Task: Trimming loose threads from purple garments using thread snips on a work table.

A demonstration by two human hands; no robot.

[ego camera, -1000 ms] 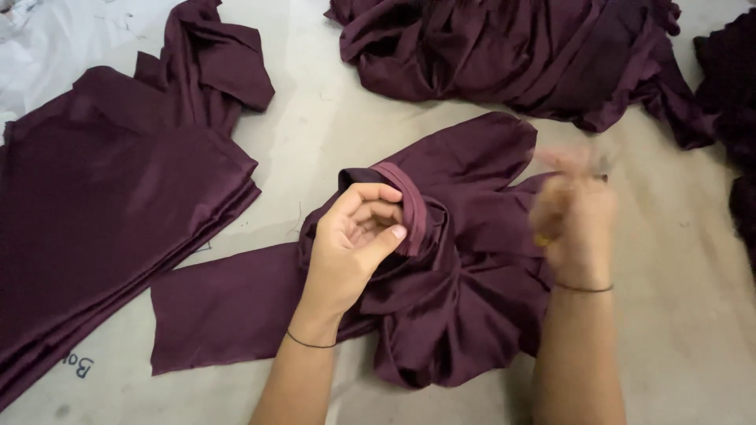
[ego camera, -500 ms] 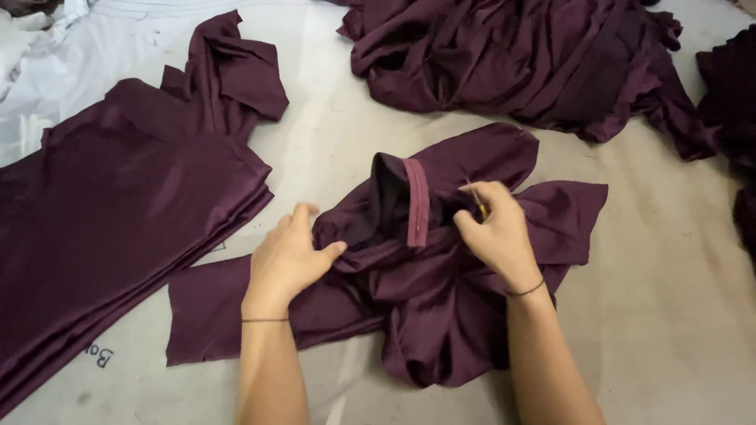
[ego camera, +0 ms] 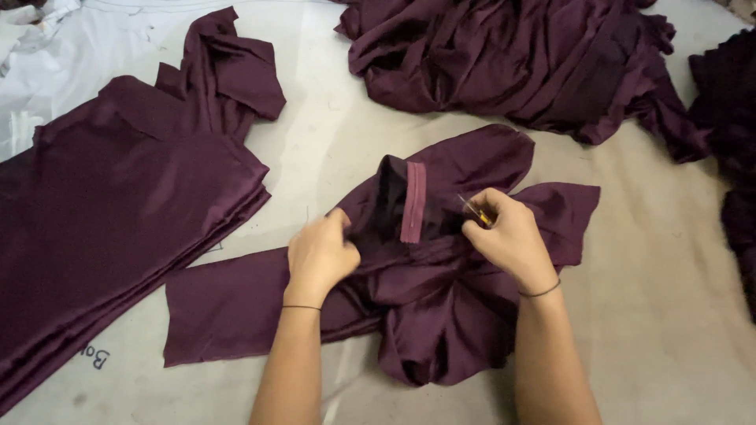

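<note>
A crumpled maroon garment (ego camera: 441,299) lies in front of me on the pale table, with a lighter strip with a zipper (ego camera: 413,203) standing up at its middle. My left hand (ego camera: 319,253) grips a fold of the cloth just left of that strip. My right hand (ego camera: 508,236) rests on the cloth to the right of it, pinching a small thin tool with a yellow part (ego camera: 475,212) between the fingers. A flat maroon panel (ego camera: 228,303) of the garment stretches out to the left under my left forearm.
A neat stack of folded maroon pieces (ego camera: 118,228) fills the left side. A big loose heap of the same fabric (ego camera: 520,55) lies at the back, and more dark cloth (ego camera: 736,157) hangs along the right edge. White sheeting (ego camera: 71,55) sits at the far left.
My right hand came down from mid-air onto the garment beside the zipper strip. My left hand shifted left and down, now gripping the cloth beside the strip. The view moved slightly closer.
</note>
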